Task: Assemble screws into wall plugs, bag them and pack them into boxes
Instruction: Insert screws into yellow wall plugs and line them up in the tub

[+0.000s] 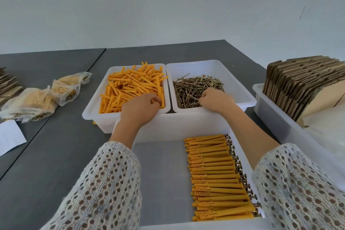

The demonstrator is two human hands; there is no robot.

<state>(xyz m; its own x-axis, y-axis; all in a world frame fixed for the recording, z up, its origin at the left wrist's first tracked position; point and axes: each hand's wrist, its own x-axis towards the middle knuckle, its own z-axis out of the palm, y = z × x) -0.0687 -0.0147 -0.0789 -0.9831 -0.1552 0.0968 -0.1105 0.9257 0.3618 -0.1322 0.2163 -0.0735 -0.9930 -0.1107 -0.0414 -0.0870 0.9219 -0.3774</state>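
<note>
Wall plugs fill the tray at the surface's far edge, left hand fingers curled on one, right hand fingers pinching screws; tangled screws may drag extras out.

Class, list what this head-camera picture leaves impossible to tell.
- What the left hand grips among the wall plugs: fingers curl away.
- Whether the right hand holds a screw: knuckles hide it.
- Print on the bags: too small.
- The near tray: bottom edge cuts it.
</note>
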